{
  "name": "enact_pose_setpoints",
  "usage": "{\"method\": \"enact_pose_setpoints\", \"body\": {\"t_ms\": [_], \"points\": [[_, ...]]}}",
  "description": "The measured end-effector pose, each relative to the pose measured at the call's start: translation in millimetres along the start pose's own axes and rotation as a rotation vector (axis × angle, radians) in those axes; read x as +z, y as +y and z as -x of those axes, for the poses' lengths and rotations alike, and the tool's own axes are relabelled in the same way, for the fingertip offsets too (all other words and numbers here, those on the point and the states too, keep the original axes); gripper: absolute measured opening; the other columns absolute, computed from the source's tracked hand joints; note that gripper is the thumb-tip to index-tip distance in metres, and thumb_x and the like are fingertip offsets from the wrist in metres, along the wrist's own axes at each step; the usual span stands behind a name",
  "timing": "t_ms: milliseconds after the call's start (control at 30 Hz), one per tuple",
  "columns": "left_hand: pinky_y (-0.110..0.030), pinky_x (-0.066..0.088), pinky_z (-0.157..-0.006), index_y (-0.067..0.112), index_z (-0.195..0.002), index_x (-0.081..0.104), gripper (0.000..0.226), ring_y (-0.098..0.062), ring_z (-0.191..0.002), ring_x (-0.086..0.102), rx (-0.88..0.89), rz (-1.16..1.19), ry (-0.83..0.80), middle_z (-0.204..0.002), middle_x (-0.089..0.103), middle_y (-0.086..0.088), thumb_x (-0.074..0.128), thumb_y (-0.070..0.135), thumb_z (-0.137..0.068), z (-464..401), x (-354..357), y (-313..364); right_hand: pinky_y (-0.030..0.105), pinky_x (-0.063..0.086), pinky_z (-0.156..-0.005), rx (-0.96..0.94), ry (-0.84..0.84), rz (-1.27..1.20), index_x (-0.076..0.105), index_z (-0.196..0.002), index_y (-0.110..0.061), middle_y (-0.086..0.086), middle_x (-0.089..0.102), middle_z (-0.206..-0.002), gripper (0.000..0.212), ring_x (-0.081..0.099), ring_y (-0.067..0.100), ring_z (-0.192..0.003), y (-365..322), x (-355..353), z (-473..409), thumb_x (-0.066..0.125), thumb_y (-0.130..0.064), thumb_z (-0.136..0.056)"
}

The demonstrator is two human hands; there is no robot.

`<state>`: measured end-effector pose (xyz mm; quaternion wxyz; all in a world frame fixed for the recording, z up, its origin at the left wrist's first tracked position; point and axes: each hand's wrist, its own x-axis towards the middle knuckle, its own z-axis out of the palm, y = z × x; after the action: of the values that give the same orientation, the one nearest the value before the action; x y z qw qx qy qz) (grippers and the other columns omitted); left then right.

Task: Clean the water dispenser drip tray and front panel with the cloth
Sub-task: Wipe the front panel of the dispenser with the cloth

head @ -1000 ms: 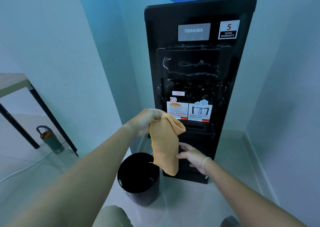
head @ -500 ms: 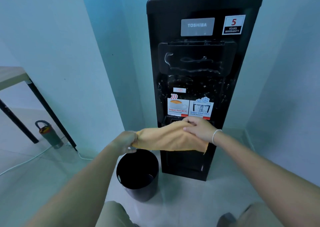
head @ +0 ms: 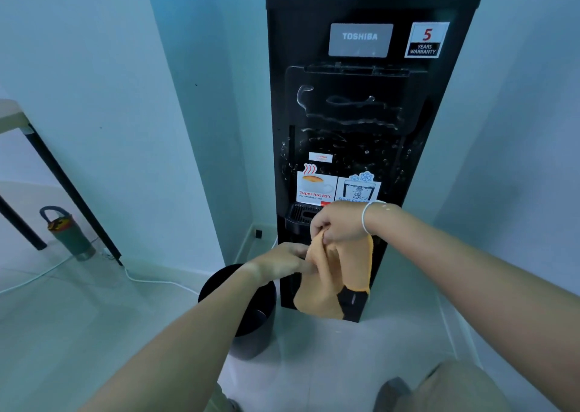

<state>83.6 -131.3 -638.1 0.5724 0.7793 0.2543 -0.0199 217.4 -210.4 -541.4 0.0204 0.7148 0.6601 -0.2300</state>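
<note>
A tall black water dispenser (head: 370,6) stands in the corner, its front panel (head: 348,119) streaked and spotted with water. The black slotted drip tray (head: 299,215) shows at the panel's foot, partly hidden by my right hand (head: 337,223). That hand pinches the top of an orange cloth (head: 332,283), which hangs down in front of the dispenser's lower door. My left hand (head: 282,262) grips the cloth's left edge just below and left of the right hand.
A black waste bin (head: 248,327) stands on the floor left of the dispenser's base. A white cable (head: 150,281) runs along the floor. A green bottle (head: 67,232) stands by the black table legs (head: 62,185) at the far left. Walls close in on both sides.
The cloth was stretched flat between both hands; now it hangs bunched from my right hand. My left hand has moved right, close under the right hand.
</note>
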Motion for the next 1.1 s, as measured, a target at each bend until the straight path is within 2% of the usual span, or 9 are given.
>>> {"method": "enact_pose_setpoints", "body": {"t_ms": [167, 333, 400, 533, 600, 733, 800, 933, 1100], "points": [[-0.026, 0.045, -0.092, 0.013, -0.099, 0.068, 0.018, -0.011, -0.091, 0.06, -0.058, -0.189, 0.011, -0.089, 0.065, 0.006, 0.063, 0.012, -0.082, -1, -6, -13, 0.022, 0.042, -0.074, 0.032, 0.031, -0.031, 0.066, -0.099, -0.021, -0.01, 0.058, -0.091, 0.021, 0.05, 0.01, -0.088, 13, -2, 2, 0.052, -0.012, -0.087], [-0.003, 0.04, -0.062, 0.017, -0.081, 0.064, 0.021, -0.013, -0.082, 0.056, -0.009, -0.274, 0.266, -0.083, 0.062, 0.001, 0.05, 0.002, -0.087, 8, -24, -19, 0.016, 0.037, -0.065, 0.091, 0.064, -0.055, 0.062, -0.106, -0.02, -0.011, 0.051, -0.09, 0.02, 0.048, 0.011, -0.088, 30, -3, 6, 0.057, -0.019, -0.087], [-0.001, 0.037, -0.059, 0.015, -0.087, 0.066, 0.024, -0.011, -0.083, 0.054, 0.019, -0.336, 0.321, -0.084, 0.06, 0.002, 0.047, 0.002, -0.089, 11, -37, -15, 0.017, 0.036, -0.062, 0.149, 0.045, -0.047, 0.059, -0.108, -0.02, -0.012, 0.048, -0.086, 0.023, 0.047, 0.012, -0.087, 40, 0, 10, 0.061, -0.023, -0.086], [-0.006, 0.037, -0.064, 0.019, -0.099, 0.064, 0.028, -0.014, -0.089, 0.053, 0.02, -0.406, 0.341, -0.094, 0.061, 0.002, 0.039, 0.006, -0.094, 10, -57, 1, 0.024, 0.039, -0.067, 0.247, 0.032, -0.079, 0.051, -0.095, -0.024, -0.007, 0.049, -0.089, 0.021, 0.046, 0.015, -0.084, 61, 10, 13, 0.066, -0.024, -0.081], [-0.014, 0.037, -0.062, 0.021, -0.098, 0.059, 0.03, -0.017, -0.083, 0.051, 0.046, -0.386, 0.374, -0.089, 0.058, -0.001, 0.035, 0.003, -0.094, 10, -63, 7, 0.025, 0.04, -0.07, 0.26, 0.066, -0.101, 0.053, -0.086, -0.025, -0.005, 0.053, -0.09, 0.016, 0.048, 0.015, -0.083, 69, 13, 14, 0.068, -0.023, -0.08], [-0.011, 0.03, -0.047, 0.017, -0.081, 0.051, 0.034, -0.015, -0.063, 0.039, 0.128, -0.345, 0.426, -0.073, 0.048, -0.002, 0.027, -0.005, -0.089, 14, -66, 15, 0.02, 0.042, -0.066, 0.266, 0.198, -0.287, 0.063, -0.074, -0.024, -0.007, 0.06, -0.079, 0.009, 0.054, 0.013, -0.08, 82, 12, 23, 0.067, -0.022, -0.081], [-0.012, 0.031, -0.051, 0.018, -0.075, 0.051, 0.033, -0.014, -0.066, 0.04, 0.119, -0.284, 0.41, -0.075, 0.048, 0.001, 0.03, -0.003, -0.09, 14, -63, 17, 0.019, 0.044, -0.066, 0.261, 0.268, -0.391, 0.067, -0.075, -0.022, -0.003, 0.065, -0.084, 0.008, 0.057, 0.013, -0.081, 86, 11, 28, 0.066, -0.02, -0.083], [-0.019, 0.033, -0.063, 0.02, -0.088, 0.051, 0.007, -0.011, -0.077, 0.044, 0.074, -0.301, 0.339, -0.083, 0.049, 0.006, 0.051, 0.016, -0.093, 11, -60, 21, 0.02, 0.045, -0.07, 0.262, 0.336, -0.447, 0.068, -0.082, -0.022, 0.0, 0.067, -0.093, 0.01, 0.058, 0.014, -0.087, 90, 13, 29, 0.061, -0.016, -0.086], [-0.018, 0.038, -0.061, 0.024, -0.093, 0.052, 0.019, -0.011, -0.071, 0.05, 0.101, -0.23, 0.394, -0.079, 0.053, 0.001, 0.065, 0.013, -0.086, 11, -66, 24, 0.027, 0.047, -0.079, 0.285, 0.398, -0.488, 0.071, -0.084, -0.012, 0.004, 0.068, -0.091, 0.005, 0.058, 0.016, -0.087, 98, 15, 32, 0.066, -0.013, -0.083]]}}
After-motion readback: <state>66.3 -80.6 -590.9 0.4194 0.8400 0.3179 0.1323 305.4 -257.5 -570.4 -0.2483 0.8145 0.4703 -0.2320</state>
